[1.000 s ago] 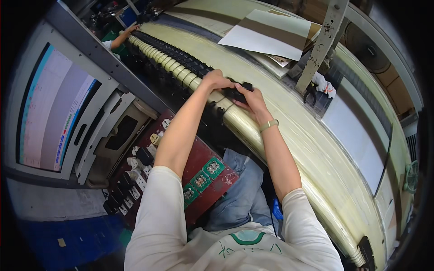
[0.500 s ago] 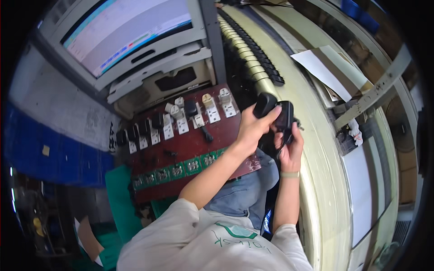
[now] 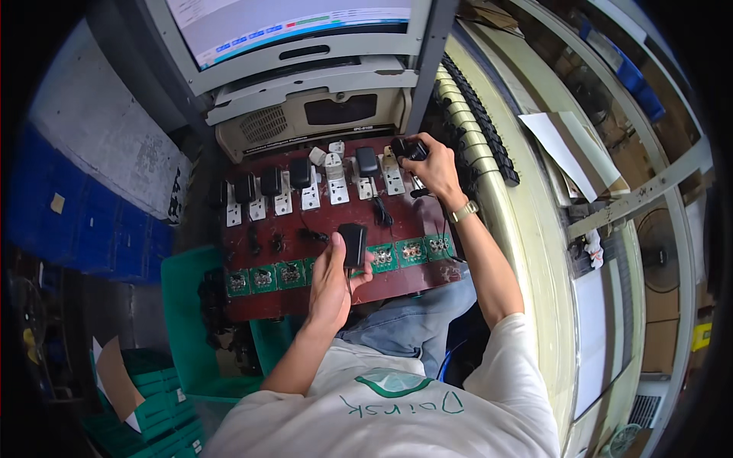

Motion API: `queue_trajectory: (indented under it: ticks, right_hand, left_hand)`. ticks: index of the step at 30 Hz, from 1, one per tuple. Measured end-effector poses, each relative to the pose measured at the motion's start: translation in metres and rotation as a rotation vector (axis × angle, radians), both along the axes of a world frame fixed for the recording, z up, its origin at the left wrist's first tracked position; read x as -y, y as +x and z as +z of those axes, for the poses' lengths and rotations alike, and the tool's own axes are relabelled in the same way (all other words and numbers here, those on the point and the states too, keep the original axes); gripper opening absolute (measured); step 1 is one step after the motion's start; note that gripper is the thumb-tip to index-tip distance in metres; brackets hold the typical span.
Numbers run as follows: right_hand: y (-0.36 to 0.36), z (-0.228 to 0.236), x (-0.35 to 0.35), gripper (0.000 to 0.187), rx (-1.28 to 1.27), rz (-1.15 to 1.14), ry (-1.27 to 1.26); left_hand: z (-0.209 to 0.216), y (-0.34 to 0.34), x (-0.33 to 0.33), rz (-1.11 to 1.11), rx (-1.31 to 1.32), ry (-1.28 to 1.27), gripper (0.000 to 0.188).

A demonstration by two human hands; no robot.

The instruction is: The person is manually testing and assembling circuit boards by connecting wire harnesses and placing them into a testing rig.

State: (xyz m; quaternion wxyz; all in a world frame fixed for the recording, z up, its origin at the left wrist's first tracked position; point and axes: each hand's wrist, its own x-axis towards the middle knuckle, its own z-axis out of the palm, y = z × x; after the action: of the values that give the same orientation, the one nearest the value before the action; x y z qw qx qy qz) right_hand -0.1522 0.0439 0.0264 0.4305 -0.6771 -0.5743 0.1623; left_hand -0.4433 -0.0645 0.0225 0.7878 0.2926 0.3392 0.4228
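In my left hand point(image 3: 330, 290) is a black power adapter point(image 3: 352, 244), gripped between thumb and fingers above the front part of the dark red board point(image 3: 343, 210); its cord hangs below my palm. My right hand point(image 3: 437, 169), with a watch at the wrist, has its fingers closed around another black power adapter point(image 3: 413, 149) at the right end of the socket row. It is at a white socket strip point(image 3: 393, 182); whether it is plugged in cannot be seen. Several black adapters point(image 3: 300, 172) stand in the other strips. Green circuit boards point(image 3: 291, 272) line the board's front edge.
A monitor point(image 3: 305, 30) and a beige computer case point(image 3: 263, 126) stand behind the board. On the right runs a conveyor point(image 3: 527, 267) carrying black parts point(image 3: 489, 137). A green bin point(image 3: 183, 320) sits at the left, with blue boxes point(image 3: 84, 206) beyond.
Both hands have come from the conveyor to the board and moved apart, each with one adapter. My right hand went to the socket row, my left to the front. The view has turned.
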Motion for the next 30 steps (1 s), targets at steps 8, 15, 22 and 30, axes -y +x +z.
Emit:
queue_trajectory:
  ticks: [8,15,22,30]
  right_hand:
    - [-0.039,-0.002,-0.037,0.039,0.477,0.040,-0.049]
    - [-0.035,-0.019,-0.028,0.038,0.515,-0.017,-0.102]
    - [0.045,-0.009,-0.028,0.052,0.303,-0.142,0.011]
    - [0.053,-0.057,-0.038,0.050,0.842,-0.194,-0.004]
  left_hand:
    - [-0.011,-0.035,0.001,0.008,0.208,-0.230,0.041]
    - [-0.006,-0.040,-0.040,-0.039,0.186,0.046,0.038]
    - [0.018,0.002,-0.122,0.256,0.210,0.156,0.048]
    - [-0.004,0.018,-0.172,0.214,0.107,0.164,0.051]
